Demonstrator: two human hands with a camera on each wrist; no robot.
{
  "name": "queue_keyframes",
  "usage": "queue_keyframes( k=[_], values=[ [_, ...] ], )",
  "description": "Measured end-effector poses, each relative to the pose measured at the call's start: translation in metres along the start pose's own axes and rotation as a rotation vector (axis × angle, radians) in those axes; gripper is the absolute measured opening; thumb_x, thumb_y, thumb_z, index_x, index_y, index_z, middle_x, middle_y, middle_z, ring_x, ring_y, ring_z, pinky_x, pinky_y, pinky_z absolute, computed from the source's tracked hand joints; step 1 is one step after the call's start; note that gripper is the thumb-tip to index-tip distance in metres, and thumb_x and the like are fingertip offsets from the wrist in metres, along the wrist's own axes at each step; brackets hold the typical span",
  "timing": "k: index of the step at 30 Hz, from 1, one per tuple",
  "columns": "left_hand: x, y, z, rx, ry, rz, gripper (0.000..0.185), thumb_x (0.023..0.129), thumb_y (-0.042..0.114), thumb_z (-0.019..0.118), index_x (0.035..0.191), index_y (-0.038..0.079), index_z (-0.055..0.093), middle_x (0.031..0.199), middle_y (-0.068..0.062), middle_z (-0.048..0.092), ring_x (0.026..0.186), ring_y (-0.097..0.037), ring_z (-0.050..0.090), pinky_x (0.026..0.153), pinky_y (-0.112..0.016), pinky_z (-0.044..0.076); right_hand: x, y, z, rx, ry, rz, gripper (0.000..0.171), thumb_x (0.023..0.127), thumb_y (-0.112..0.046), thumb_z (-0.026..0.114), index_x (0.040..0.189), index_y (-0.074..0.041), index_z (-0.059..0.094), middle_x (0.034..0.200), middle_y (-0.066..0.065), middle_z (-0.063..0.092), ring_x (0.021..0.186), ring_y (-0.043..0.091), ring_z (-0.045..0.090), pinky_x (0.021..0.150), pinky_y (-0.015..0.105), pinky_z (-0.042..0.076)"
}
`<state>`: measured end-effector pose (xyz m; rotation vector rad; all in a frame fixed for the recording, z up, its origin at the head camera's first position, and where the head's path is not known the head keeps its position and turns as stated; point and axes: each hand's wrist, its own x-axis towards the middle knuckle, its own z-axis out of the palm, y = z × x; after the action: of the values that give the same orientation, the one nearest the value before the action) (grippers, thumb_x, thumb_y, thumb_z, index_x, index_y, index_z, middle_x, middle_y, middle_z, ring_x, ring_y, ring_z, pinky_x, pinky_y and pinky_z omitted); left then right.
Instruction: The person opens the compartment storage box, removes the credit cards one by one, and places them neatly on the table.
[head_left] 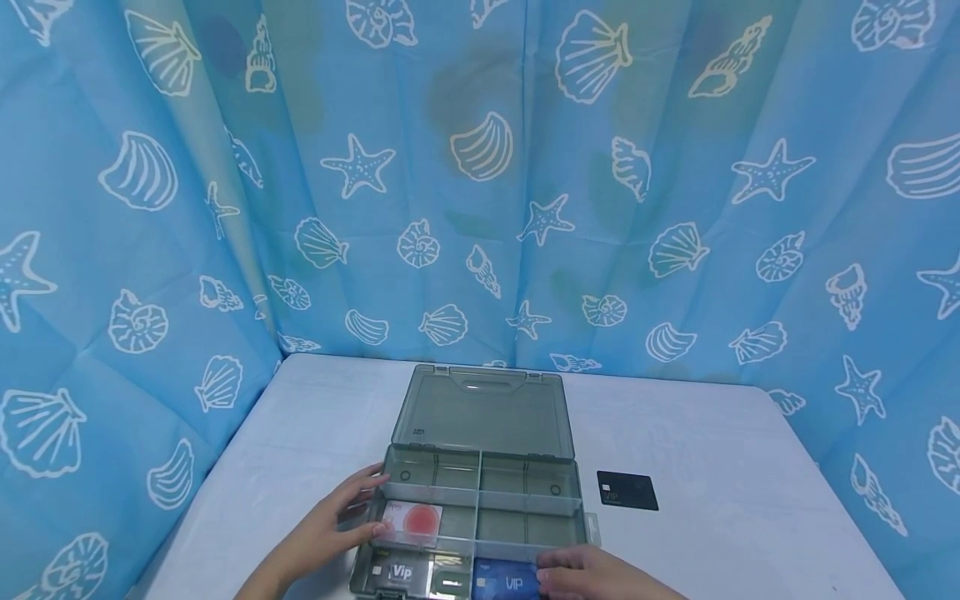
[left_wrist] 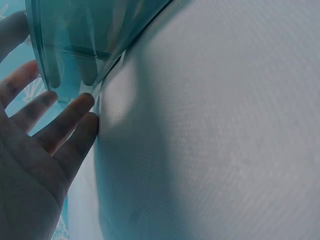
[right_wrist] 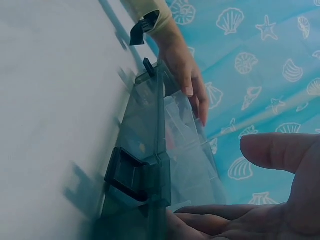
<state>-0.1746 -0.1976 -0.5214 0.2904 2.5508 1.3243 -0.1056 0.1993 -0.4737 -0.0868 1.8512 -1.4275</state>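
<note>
**A:** What are the hands doing right now?

**B:** The left hand [head_left: 333, 521] is resting against the left wall of the open organizer box [head_left: 480, 508], its fingers [left_wrist: 65, 117] lying straight and relaxed along the outside, gripping nothing. The right hand [head_left: 592, 577] is lying at the front right corner with its fingers on the blue VIP card [head_left: 506, 581], which is sitting in the front right compartment. Whether those fingers are pinching the card or only touching it, I cannot tell.

**A:** How would you handle this step well?

**B:** I'd judge it best to be keeping the left hand bracing the box wall so the box isn't sliding on the counter [head_left: 712, 433], and pressing the card flat so it's settling inside its dividers rather than riding on an edge.

**A:** What about edges and room?

**B:** The lid [head_left: 483, 408] is lying open toward the curtain [head_left: 480, 167], so the back is blocked. The pink card [head_left: 412, 522] is filling a left compartment. A black card [head_left: 627, 490] is lying apart on the counter to the right; open counter is showing on both sides.
</note>
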Motion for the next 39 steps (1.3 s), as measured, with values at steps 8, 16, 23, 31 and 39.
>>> queue_keyframes(
  k=[8,16,23,31,39],
  values=[
    [0.0,-0.001,0.0,0.001,-0.001,0.001,0.069,0.088,0.042,0.08,0.147,0.02,0.053,0.162,-0.016,0.034,0.138,-0.047,0.046,0.11,-0.064,0.041,-0.004,-0.005,-0.001,-0.039,0.001,-0.059,0.069,0.104,-0.043,0.056,0.142,0.014,0.047,0.125,0.02,0.066,0.1,0.027,0.067,0.093,0.049,0.058],
    [0.0,-0.001,0.001,0.0,-0.003,0.008,0.069,0.089,0.042,0.079,0.148,0.019,0.052,0.162,-0.017,0.034,0.138,-0.047,0.045,0.11,-0.064,0.04,-0.006,-0.014,-0.004,-0.024,0.017,-0.12,0.056,0.106,-0.033,0.056,0.138,0.013,0.053,0.131,0.026,0.064,0.118,0.045,0.064,0.096,0.055,0.055],
    [0.0,-0.001,0.001,0.008,-0.002,0.003,0.069,0.089,0.043,0.079,0.148,0.02,0.052,0.162,-0.016,0.034,0.138,-0.047,0.045,0.11,-0.065,0.039,-0.003,-0.019,-0.004,-0.045,0.007,-0.205,0.054,0.107,-0.032,0.053,0.137,0.013,0.054,0.132,0.025,0.064,0.121,0.043,0.063,0.1,0.056,0.052],
    [0.0,-0.001,0.001,-0.002,0.002,0.005,0.068,0.089,0.042,0.079,0.148,0.02,0.053,0.162,-0.016,0.034,0.138,-0.048,0.045,0.11,-0.067,0.039,0.005,-0.02,-0.001,-0.052,0.031,-0.257,0.051,0.107,-0.03,0.054,0.137,0.011,0.055,0.127,0.02,0.068,0.117,0.038,0.066,0.099,0.051,0.054],
    [-0.001,-0.001,0.001,0.007,0.01,0.005,0.068,0.088,0.043,0.079,0.147,0.021,0.053,0.162,-0.015,0.035,0.139,-0.047,0.045,0.11,-0.067,0.038,0.021,-0.016,0.007,-0.054,0.078,-0.267,0.048,0.105,-0.025,0.059,0.139,0.009,0.055,0.122,0.017,0.07,0.114,0.033,0.067,0.097,0.051,0.056]
  ],
)
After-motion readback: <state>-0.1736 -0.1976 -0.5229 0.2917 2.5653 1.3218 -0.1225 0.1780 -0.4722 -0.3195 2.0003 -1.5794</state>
